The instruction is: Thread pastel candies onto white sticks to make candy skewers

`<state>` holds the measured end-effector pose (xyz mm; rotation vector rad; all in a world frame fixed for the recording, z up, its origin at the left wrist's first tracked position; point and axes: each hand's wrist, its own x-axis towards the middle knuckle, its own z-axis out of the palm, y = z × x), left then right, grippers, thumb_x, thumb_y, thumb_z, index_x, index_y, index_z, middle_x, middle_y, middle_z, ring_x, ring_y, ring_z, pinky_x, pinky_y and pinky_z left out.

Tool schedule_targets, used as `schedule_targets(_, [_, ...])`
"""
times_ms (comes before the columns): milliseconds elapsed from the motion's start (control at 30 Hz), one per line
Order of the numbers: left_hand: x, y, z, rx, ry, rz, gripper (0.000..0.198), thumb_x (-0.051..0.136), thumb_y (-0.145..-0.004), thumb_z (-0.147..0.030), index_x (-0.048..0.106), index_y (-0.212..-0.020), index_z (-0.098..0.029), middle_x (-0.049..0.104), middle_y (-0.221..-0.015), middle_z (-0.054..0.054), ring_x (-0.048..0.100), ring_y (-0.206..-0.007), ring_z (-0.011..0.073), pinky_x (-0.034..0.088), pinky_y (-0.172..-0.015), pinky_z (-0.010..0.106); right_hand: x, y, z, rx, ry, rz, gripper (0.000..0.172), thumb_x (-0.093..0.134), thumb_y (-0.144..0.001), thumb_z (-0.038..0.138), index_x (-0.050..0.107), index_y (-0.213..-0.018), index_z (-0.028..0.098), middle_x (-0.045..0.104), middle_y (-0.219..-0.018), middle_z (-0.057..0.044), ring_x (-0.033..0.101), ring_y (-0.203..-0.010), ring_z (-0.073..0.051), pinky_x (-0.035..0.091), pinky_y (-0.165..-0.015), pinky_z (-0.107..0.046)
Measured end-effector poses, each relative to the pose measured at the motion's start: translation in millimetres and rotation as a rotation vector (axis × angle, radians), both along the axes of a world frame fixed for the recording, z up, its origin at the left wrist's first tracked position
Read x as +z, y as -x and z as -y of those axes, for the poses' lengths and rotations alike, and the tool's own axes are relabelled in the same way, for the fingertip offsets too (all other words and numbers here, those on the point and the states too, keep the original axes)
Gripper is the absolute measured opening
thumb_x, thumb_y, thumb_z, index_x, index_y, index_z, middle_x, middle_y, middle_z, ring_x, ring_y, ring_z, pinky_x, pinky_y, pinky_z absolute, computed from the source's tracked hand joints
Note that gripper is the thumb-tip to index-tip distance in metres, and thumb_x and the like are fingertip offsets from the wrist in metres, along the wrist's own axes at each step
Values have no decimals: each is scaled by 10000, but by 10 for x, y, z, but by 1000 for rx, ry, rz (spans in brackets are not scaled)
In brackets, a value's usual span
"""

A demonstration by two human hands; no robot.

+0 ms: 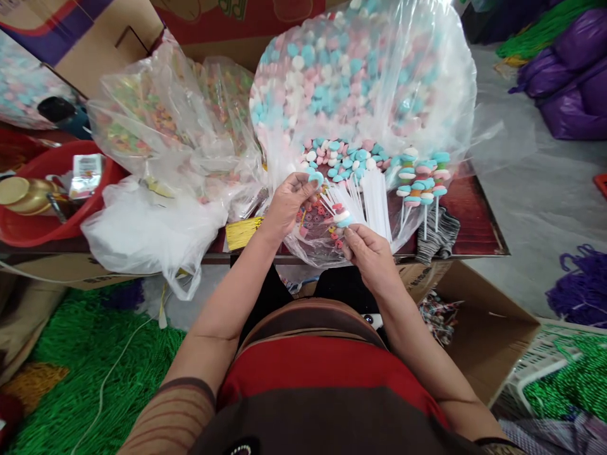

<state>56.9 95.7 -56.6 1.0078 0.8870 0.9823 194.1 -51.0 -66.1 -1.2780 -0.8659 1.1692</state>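
Between thumb and fingers, my left hand (pixel 290 203) pinches a light blue and white candy (pixel 315 179). My right hand (pixel 370 251) is closed on a partly filled candy skewer (pixel 341 217), which carries red, white and blue pieces. Beyond both hands lies a pile of blue, pink and white candies (pixel 353 158) at the mouth of a large clear bag (pixel 332 82). White sticks (pixel 377 205) fan out just past my right hand. Small red rings (pixel 310 218) lie on plastic between the hands. Several filled skewers (pixel 422 180) rest together to the right of the sticks.
Bags of colourful rings (pixel 156 114) and a white plastic bag (pixel 152 221) sit on the left of the table, near a red basin (pixel 92 202). Grey gloves (pixel 439 234) lie at the right edge. An open cardboard box (pixel 488 322) stands below right.
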Motion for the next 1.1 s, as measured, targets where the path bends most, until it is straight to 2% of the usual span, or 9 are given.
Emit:
schedule_targets(167, [-19, 50, 271, -156, 108, 127, 355, 885, -751, -431, 647, -854, -190, 678, -710, -32, 592, -560, 61, 402, -485, 174, 35, 15, -94, -174, -44, -4, 369, 733, -844, 574, 704, -877, 207, 430, -538, 76, 311, -477, -79, 228, -454, -236])
schedule_targets(300, [-26, 30, 447, -255, 39, 84, 453, 913, -679, -534, 687, -843, -177, 604, -624, -58, 517, -512, 43, 367, -471, 174, 68, 12, -211, -165, -67, 35, 388, 798, -770, 583, 708, -879, 221, 501, -613, 61, 346, -508, -75, 259, -457, -228])
schedule_targets(500, [-64, -7, 594, -240, -76, -2, 460, 876, -712, -570, 685, -849, -175, 619, -699, -55, 530, -590, 42, 425, -553, 180, -3, 73, -253, -172, -47, -9, 409, 826, -723, 579, 652, -824, 223, 546, -644, 54, 452, -546, -84, 343, -469, -219])
schedule_targets(633, [-134, 0, 615, -224, -29, 25, 435, 869, -740, -542, 671, -880, -181, 638, -709, -51, 590, -612, 55, 443, -557, 180, 5, 63, -259, -175, -40, -27, 391, 832, -717, 535, 609, -790, 222, 538, -634, 57, 496, -565, -91, 367, -479, -219])
schedule_targets(833, [-149, 40, 631, -175, 69, 97, 371, 907, -728, -416, 649, -896, -207, 662, -731, -45, 652, -628, 78, 475, -558, 192, 19, -1, -239, -329, -88, 61, 308, 813, -769, 447, 589, -787, 237, 536, -651, 55, 497, -568, -93, 354, -492, -222])
schedule_targets(967, [-134, 45, 662, -217, 13, 102, 400, 920, -710, -405, 655, -944, -220, 697, -767, -35, 680, -667, 96, 502, -586, 205, -27, 25, -217, -324, -85, 138, 280, 760, -814, 462, 587, -806, 242, 506, -651, 51, 442, -550, -96, 325, -492, -240])
schedule_targets(1100, [-136, 39, 689, -217, -26, 76, 373, 897, -749, -401, 638, -947, -218, 712, -774, -30, 698, -693, 108, 508, -604, 212, -37, 44, -215, -325, -88, 128, 299, 770, -809, 460, 566, -792, 242, 511, -653, 50, 456, -563, -99, 326, -500, -239])
